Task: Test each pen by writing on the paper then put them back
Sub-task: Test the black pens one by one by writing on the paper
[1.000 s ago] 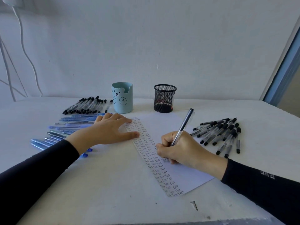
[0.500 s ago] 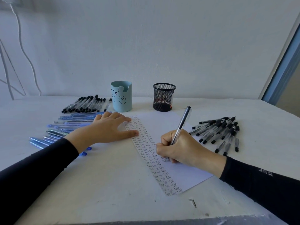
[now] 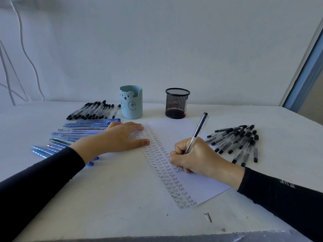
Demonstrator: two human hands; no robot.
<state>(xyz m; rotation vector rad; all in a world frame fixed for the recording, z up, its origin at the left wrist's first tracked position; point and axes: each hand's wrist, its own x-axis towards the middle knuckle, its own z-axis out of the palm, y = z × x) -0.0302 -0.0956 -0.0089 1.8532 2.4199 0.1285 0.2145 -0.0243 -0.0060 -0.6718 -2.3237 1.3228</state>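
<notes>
A white sheet of paper (image 3: 176,135) lies in the middle of the table, its left side filled with columns of the word "Test". My right hand (image 3: 194,157) grips a clear black-capped pen (image 3: 198,131), tip down on the paper beside the written columns. My left hand (image 3: 118,138) rests flat on the paper's left edge, fingers straight. A pile of black pens (image 3: 236,140) lies right of the paper. Another row of black pens (image 3: 92,110) and several blue pens (image 3: 78,130) lie at the left.
A light blue bear pen cup (image 3: 131,102) and a black mesh pen cup (image 3: 176,103) stand behind the paper near the wall. A small screw (image 3: 208,216) lies near the table's front edge. Cables hang on the wall at the left.
My right hand keeps the pen on the paper with only slight writing movement. My left hand stays put.
</notes>
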